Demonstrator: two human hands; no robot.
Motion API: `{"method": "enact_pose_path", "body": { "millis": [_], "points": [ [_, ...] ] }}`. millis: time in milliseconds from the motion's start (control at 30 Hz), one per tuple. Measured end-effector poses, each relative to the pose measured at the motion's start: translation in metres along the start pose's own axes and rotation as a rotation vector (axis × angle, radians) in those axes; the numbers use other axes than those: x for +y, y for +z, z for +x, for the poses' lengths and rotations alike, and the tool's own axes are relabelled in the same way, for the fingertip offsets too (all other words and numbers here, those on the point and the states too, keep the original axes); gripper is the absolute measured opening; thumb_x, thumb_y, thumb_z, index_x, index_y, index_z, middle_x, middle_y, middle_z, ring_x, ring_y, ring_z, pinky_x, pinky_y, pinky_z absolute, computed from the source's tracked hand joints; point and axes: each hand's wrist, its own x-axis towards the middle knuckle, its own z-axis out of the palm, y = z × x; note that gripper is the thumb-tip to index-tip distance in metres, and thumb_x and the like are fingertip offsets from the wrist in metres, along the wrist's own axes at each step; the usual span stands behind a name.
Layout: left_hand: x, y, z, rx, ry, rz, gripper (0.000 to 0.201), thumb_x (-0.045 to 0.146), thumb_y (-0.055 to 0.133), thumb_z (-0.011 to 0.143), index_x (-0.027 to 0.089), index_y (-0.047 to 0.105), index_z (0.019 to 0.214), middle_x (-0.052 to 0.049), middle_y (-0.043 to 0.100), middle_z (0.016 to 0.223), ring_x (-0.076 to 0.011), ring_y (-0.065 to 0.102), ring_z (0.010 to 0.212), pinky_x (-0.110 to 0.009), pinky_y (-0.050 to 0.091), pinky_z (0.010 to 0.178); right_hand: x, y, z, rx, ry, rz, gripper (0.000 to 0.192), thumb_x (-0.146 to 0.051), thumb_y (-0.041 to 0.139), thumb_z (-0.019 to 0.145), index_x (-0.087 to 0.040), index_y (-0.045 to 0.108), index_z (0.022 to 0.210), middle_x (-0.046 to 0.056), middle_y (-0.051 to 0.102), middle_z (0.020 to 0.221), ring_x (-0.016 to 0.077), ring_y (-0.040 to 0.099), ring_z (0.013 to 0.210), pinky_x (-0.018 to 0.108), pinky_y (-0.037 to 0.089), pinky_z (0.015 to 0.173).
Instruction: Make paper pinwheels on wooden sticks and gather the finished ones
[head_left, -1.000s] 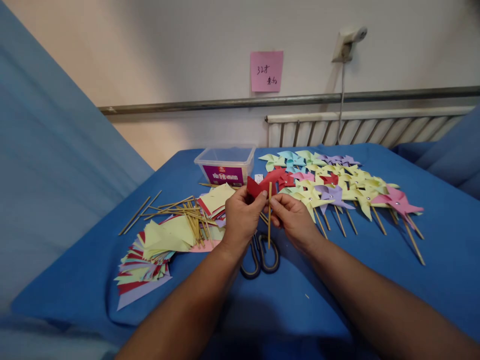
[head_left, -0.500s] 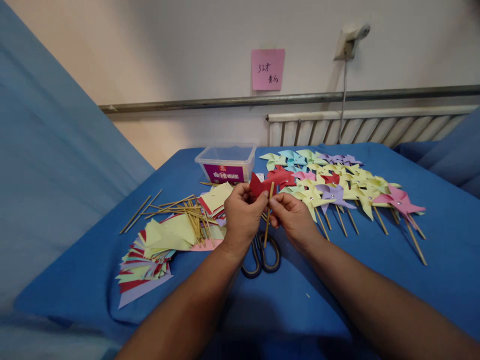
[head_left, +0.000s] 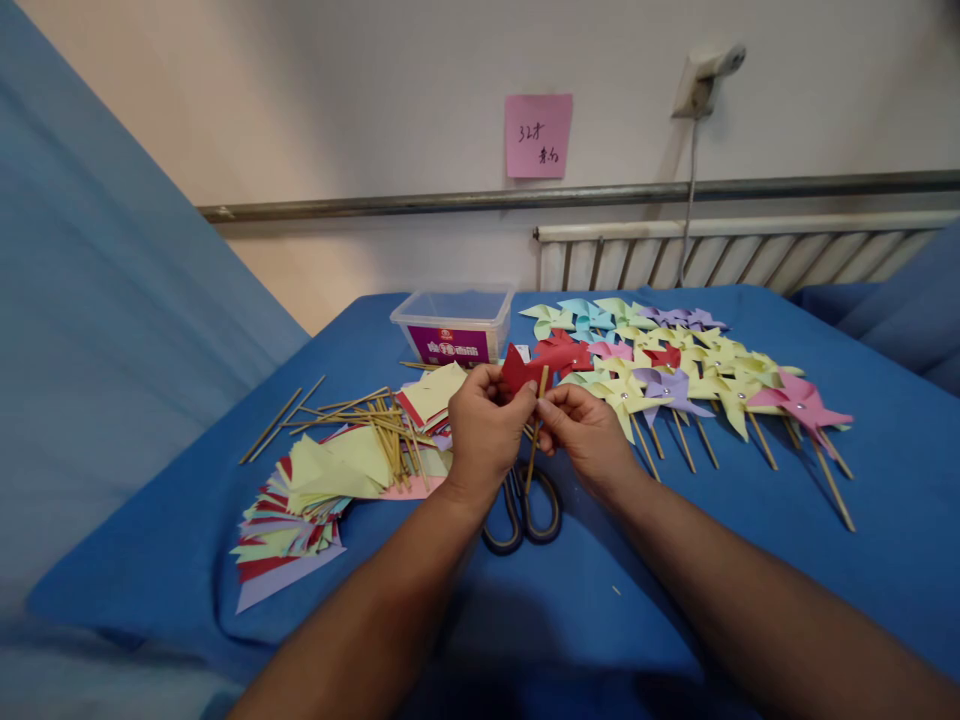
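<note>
— At the near edge of the blue cloth-covered table [head_left: 637,620], what room shows?
— Working space lies before the black-handled scissors [head_left: 557,502]; multicoloured paper pinwheels [head_left: 664,397] crowd the right.
— What is hidden?
— Scissor blades, largely; also part of the folded, pointed red paper [head_left: 516,368] pinched in the left hand [head_left: 487,420], above the scissors. The right hand [head_left: 583,430] grips a slim, tilted tan wooden stick [head_left: 532,455].

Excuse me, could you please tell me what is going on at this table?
A person's left hand holds folded red paper, while the right hand is at a thin stick in front of it; the exact grip is unclear. Scissors lie below the hands on the blue cloth. Paper pinwheels are spread to the right, with loose sticks and stacked paper to the left.
</note>
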Motion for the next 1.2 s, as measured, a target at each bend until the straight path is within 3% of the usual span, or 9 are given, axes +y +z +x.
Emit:
{"method": "enact_pose_path", "body": {
  "millis": [567,800,1200],
  "points": [
    [-0.0018,0.0005,-0.0004,0.051,0.064,0.084,0.019,0.026,0.074,0.064,0.017,0.060,0.073,0.002,0.062,0.065,-0.0111,0.055,0.056,-0.023,0.042,0.054,-0.0065,0.0070,-0.0019,0.056,0.012,-0.070,0.035,-0.049,0.075,0.070,-0.020,0.055,0.069,-0.006,0.055,0.045,0.0079,0.047,0.038,0.020,0.037,0.040],
    [-0.0007,-0.0004,-0.0001,0.062,0.123,0.138,0.017,0.024,0.072,0.064,0.018,0.060,0.074,0.003,0.060,0.065,-0.0110,0.054,0.058,-0.022,0.042,0.055,-0.0075,0.0043,-0.0005,0.012,-0.001,-0.082,0.035,-0.050,0.072,0.072,-0.020,0.054,0.068,-0.006,0.054,0.044,0.0080,0.046,0.038,0.020,0.036,0.041],
    [-0.0009,0.0000,-0.0002,0.026,0.081,0.050,0.020,0.024,0.074,0.064,0.017,0.060,0.078,0.002,0.063,0.068,-0.0116,0.057,0.059,-0.023,0.044,0.056,-0.0073,0.0046,0.0003,0.022,-0.031,-0.130,0.033,-0.049,0.070,0.073,-0.021,0.054,0.068,-0.006,0.053,0.045,0.0084,0.046,0.039,0.021,0.037,0.042]
  ]
}}
